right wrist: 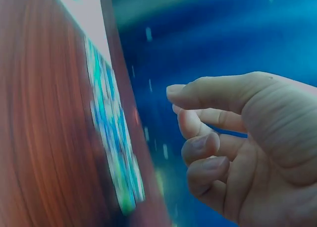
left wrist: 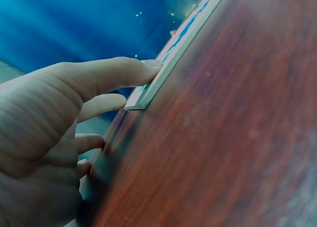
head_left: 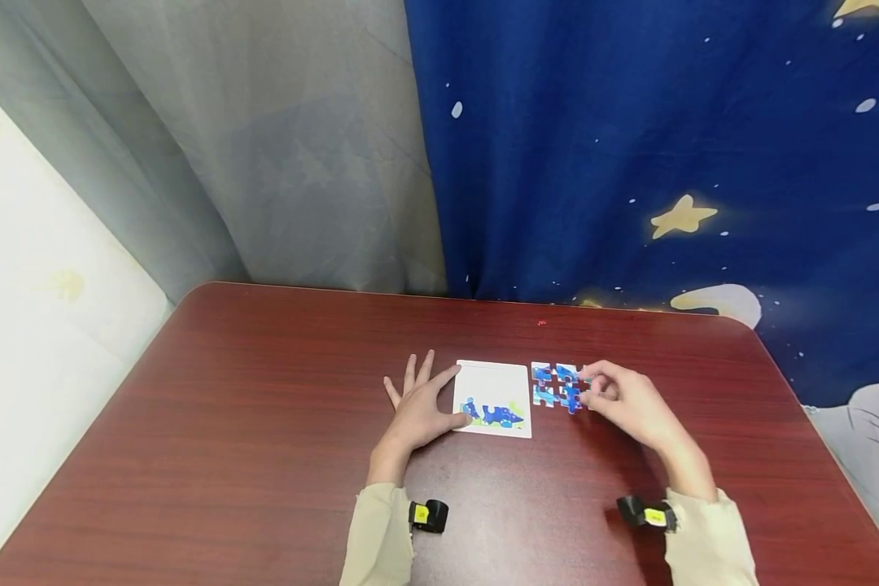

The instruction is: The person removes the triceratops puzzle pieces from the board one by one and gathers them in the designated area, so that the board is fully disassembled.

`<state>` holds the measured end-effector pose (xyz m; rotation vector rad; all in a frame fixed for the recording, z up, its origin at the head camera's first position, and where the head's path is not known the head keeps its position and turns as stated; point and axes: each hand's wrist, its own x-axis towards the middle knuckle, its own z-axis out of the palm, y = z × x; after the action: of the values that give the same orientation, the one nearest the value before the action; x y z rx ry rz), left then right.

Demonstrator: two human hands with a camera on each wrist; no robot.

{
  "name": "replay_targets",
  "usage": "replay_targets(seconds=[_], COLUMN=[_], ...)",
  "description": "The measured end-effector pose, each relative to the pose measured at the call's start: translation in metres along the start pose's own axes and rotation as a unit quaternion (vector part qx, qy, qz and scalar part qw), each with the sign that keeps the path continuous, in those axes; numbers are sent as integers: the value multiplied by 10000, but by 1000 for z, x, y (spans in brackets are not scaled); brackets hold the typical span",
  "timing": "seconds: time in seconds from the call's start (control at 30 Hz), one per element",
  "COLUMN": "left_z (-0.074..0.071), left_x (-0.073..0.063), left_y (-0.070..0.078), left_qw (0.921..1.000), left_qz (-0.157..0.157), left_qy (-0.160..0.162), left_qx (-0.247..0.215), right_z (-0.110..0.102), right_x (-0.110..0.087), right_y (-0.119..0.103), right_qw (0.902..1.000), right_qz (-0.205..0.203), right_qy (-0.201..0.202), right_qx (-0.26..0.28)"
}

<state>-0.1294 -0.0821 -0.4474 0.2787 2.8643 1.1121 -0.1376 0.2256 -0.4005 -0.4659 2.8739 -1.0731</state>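
Note:
A square white puzzle board lies on the table, with blue and green picture pieces along its near side. My left hand is at its left edge, fingers spread; the thumb presses the near left corner and the index fingertip touches near the far left corner. To the board's right lie several loose blue jigsaw pieces in rows. Over their right end hovers my right hand, fingers loosely bent and thumb apart from the index finger. The right wrist view shows nothing held in that hand.
The reddish-brown table extends around the puzzle on all sides. A tiny red scrap lies near its far edge. Behind hang a grey curtain and a blue curtain with stars.

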Motion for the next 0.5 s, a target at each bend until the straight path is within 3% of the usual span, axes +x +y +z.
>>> replay_targets(seconds=[0.27,0.5], left_z=[-2,-1], left_x=[-1,-1], left_y=[-1,-1], left_qw=[10000,10000], left_qz=[-14,4], left_qy=[-23,-43], left_qx=[51,66], right_z=[66,94], right_x=[20,30], right_y=[-59,-78], right_qw=[9887,9872], right_qz=[-979,-914], right_qy=[-1136,-1187], right_qx=[4,-546])
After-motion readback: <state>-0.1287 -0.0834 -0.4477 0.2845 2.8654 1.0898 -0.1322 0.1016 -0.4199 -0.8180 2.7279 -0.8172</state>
